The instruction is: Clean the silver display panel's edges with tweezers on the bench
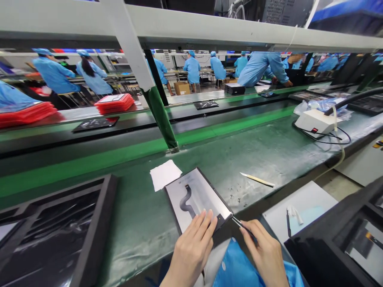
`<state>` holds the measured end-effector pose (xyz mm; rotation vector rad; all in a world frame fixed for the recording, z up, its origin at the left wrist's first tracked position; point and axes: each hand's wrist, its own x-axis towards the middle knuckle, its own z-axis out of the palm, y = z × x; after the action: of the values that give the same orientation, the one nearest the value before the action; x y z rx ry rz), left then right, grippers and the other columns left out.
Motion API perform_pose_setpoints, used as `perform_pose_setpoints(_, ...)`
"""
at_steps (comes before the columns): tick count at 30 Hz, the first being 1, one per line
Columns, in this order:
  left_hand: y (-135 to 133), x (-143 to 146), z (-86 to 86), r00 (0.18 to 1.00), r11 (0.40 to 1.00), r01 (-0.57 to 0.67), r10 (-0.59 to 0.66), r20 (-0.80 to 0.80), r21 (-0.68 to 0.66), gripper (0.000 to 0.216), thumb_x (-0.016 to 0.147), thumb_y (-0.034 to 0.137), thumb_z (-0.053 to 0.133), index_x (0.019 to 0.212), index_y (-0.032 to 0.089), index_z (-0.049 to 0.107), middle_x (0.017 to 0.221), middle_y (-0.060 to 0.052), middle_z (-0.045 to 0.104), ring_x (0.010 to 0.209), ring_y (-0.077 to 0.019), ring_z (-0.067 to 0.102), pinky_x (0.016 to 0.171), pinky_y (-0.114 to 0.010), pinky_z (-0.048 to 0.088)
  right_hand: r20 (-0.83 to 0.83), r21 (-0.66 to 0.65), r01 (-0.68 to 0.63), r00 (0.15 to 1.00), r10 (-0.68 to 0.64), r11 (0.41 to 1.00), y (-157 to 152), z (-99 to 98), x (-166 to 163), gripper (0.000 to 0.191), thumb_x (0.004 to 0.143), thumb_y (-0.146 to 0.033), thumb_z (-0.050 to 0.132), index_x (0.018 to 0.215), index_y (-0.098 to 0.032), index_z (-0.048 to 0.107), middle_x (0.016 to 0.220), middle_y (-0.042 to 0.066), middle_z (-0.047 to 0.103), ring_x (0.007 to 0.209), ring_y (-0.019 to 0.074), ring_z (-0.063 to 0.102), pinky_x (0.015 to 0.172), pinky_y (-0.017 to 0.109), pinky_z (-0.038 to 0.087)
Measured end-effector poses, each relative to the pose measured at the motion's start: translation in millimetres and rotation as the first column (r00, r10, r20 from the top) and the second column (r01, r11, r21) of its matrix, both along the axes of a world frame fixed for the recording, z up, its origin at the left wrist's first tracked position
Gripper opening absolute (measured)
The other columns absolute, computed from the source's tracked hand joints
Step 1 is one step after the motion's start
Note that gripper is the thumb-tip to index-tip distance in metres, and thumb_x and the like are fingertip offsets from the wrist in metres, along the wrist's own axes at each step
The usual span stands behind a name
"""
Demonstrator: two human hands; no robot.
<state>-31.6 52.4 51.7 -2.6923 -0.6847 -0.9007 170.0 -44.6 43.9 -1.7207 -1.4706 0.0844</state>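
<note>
A flat display panel lies tilted on the green bench, with a pale back, a dark edge and a curved dark flex cable on it. My left hand rests on the panel's near edge, fingers stretched out flat. At the panel's right corner, a pair of slim tweezers touches or nearly touches the edge. My right hand pinches these tweezers between thumb and fingers. Small dark scraps lie just beyond the corner. White paper sheets sit against the panel's far left side.
A pale, pointed stick-like tool lies right of the panel. Black foam trays stand at left and lower right. A white box with a hose sits at far right. Past a green post runs a conveyor; co-workers in blue are beyond.
</note>
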Motion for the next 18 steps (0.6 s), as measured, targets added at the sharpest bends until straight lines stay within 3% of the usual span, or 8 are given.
perform_pose_setpoints(6,-5,4,-15.1,1.000,1.000,-0.026,0.025,-0.008,-0.009,0.039,0.092,0.003,0.045,0.125,0.012,0.064,0.129,-0.008,0.067,0.120,-0.0233,0.064,0.106,-0.033,0.049,0.037,-0.010,0.009,0.999,-0.008,1.000,0,-5.1,0,0.027,0.101,-0.032,0.043,0.095,-0.022,0.067,0.079,0.003,0.070,0.061,0.0158,0.071,0.058,0.022,0.052)
perform_pose_setpoints(18,-6,6,-19.6,0.999,0.999,-0.034,0.035,0.022,-0.042,0.043,0.091,0.003,0.045,0.129,0.013,0.061,0.130,-0.007,0.067,0.122,-0.0221,0.062,0.108,-0.032,0.047,0.070,-0.046,0.030,0.997,-0.027,0.998,4,-8.2,-2,0.035,0.103,-0.038,0.036,0.093,-0.023,0.066,0.075,0.003,0.070,0.058,0.0160,0.069,0.056,0.023,0.051)
